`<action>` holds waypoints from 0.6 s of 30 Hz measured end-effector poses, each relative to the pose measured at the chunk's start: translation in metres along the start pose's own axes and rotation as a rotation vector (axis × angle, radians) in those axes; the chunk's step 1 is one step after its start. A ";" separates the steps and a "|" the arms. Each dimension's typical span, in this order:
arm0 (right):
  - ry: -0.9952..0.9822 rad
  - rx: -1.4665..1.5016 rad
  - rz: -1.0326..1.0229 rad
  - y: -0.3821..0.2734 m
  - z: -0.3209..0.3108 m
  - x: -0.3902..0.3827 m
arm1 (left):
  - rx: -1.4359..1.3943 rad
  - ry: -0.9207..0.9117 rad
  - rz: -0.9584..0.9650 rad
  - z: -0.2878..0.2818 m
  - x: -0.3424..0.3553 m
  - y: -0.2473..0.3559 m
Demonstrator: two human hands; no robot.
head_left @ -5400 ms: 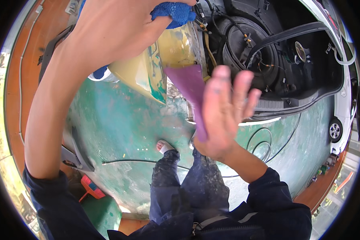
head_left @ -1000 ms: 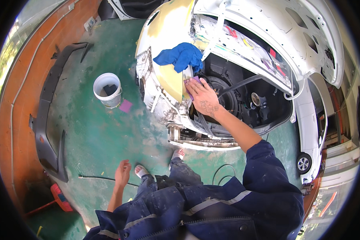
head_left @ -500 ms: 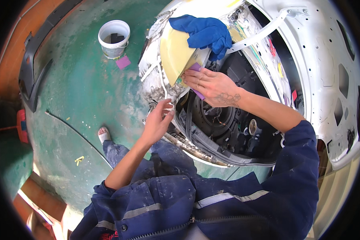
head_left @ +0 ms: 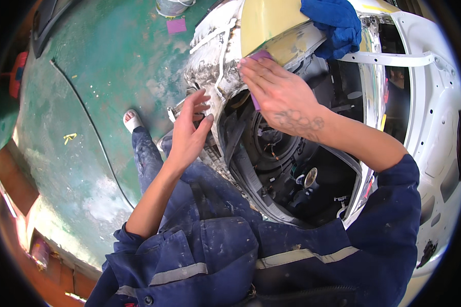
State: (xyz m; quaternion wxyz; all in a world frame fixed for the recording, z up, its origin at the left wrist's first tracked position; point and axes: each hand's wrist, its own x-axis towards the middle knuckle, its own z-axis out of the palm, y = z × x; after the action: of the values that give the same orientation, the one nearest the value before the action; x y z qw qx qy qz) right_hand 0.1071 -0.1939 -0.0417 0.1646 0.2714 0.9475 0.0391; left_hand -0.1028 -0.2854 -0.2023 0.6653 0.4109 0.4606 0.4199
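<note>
My right hand is pressed over a thin purple pad, fingers together, at the lower edge of a yellow, patchy panel on a white car body. A crumpled blue cloth lies on that panel, above and to the right of the hand. My left hand is open with curved, spread fingers, beside the scuffed white corner of the body; whether it touches the metal I cannot tell. Below my right hand is the open black trunk well.
The raised white trunk lid fills the right side. On the green floor are a bucket, a purple square, a black hose and a dark car part. A red broom head is far left.
The blue cloth, earlier in my left hand, now lies on the panel. My left hand has risen beside the body corner. The view has turned; my right hand stays on the purple pad.
</note>
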 end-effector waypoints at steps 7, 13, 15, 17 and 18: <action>0.231 0.751 0.132 -0.045 -0.020 -0.011 | 0.011 -0.172 0.359 0.008 0.002 0.046; 0.397 0.574 0.372 -0.037 -0.057 -0.044 | -0.406 -0.402 -0.184 0.023 0.009 0.060; 0.109 0.194 0.113 -0.030 -0.081 -0.047 | -0.585 -0.412 -0.172 0.035 0.018 0.058; -0.022 0.296 0.025 -0.020 -0.074 -0.045 | -0.827 -0.455 -0.170 0.045 0.027 0.058; -0.073 0.391 -0.008 -0.014 -0.068 -0.042 | -0.808 -0.433 -0.126 0.048 0.030 0.056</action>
State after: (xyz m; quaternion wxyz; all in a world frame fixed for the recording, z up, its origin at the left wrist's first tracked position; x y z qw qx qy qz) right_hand 0.1106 -0.2267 0.0320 0.1432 0.2958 0.9315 -0.1560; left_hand -0.0599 -0.2476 -0.1467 0.8773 0.1679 0.1346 0.4291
